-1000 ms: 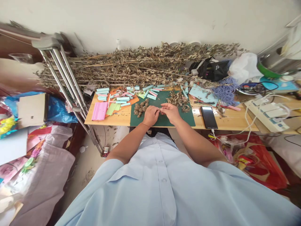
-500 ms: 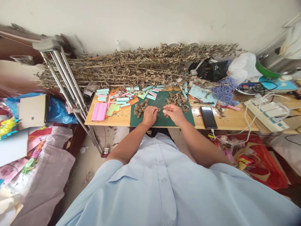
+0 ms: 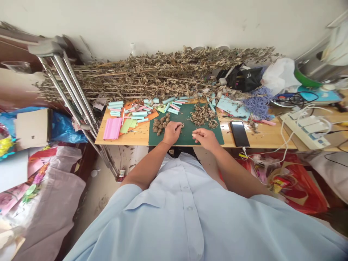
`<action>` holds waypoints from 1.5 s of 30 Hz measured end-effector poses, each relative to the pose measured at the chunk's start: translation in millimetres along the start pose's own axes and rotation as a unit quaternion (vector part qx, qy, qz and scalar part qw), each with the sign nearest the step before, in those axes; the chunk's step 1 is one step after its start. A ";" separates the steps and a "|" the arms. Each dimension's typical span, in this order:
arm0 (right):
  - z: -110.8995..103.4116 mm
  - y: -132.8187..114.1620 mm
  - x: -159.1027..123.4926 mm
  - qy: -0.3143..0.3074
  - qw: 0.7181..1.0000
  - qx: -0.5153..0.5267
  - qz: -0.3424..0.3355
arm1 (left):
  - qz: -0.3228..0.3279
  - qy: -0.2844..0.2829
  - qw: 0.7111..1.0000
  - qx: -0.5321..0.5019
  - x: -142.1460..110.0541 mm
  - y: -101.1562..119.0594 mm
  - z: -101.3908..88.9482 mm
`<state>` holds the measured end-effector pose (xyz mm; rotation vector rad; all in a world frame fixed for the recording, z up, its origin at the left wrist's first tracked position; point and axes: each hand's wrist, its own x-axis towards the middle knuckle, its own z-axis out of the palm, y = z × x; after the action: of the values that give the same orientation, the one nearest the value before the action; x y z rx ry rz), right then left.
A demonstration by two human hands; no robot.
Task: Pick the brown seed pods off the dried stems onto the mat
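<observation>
My left hand is closed over the green cutting mat, with a bit of dried leaf showing at its fingertips. Just left of it lies a cluster of rolled brown balls of dried leaf. My right hand hovers at the mat's near right part, apart from the left. Its thumb and forefinger are pinched together; whatever is between them is too small to make out. Beyond it sits a loose pile of dried leaves.
Dried leafy stalks line the wall. Rolled paper tubes and a pink folded paper lie left. To the right are a charging phone, purple yarn and a power strip. Metal crutches lean at the left.
My right hand has drawn away from the left, moving right and toward me. The left hand has stayed in nearly the same place, still closed on the leaf bit. The view has shifted slightly.
</observation>
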<state>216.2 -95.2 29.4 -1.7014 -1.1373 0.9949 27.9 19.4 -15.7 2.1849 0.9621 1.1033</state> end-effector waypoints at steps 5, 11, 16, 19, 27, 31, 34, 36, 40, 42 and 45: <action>33.7 -2.2 37.1 0.064 0.994 0.061 -0.067 | 0.003 -0.005 1.000 0.008 0.7 -0.5 -0.7; 49.3 -3.3 57.4 0.043 0.988 -0.032 -0.141 | 0.002 -0.020 1.000 0.012 1.7 -0.4 -1.4; 50.1 -0.7 56.9 0.038 0.975 -0.100 -0.197 | 0.004 -0.017 1.000 0.011 1.9 -0.4 -0.7; 50.7 1.0 56.7 0.037 0.979 -0.085 -0.183 | -0.001 -0.023 1.000 0.017 2.2 0.5 -0.6; 49.3 2.1 56.5 0.024 0.976 -0.090 -0.195 | 0.000 -0.021 1.000 0.017 1.5 3.1 -1.8; 48.8 1.8 56.5 0.022 0.973 -0.119 -0.195 | 0.001 -0.025 0.999 0.031 1.0 2.6 -1.0; 49.5 1.5 56.2 0.031 0.971 -0.129 -0.198 | 0.008 -0.031 0.999 0.040 0.8 1.5 0.1; 50.0 1.7 56.0 0.038 0.971 -0.132 -0.196 | 0.014 -0.036 0.998 0.041 0.8 0.8 0.8; 51.2 3.0 54.9 0.047 0.972 -0.131 -0.188 | 0.021 -0.037 0.998 0.043 0.9 0.5 2.1; 51.9 3.1 53.8 0.051 0.971 -0.131 -0.191 | 0.023 -0.040 0.998 0.049 0.8 0.3 2.8; 51.7 1.6 52.3 0.058 0.971 -0.131 -0.191 | 0.028 -0.045 0.997 0.059 0.5 -0.7 3.3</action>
<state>183.5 -35.2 2.5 -1.6300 -1.4987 0.5175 30.7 19.8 -17.7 2.3467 0.9544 0.9871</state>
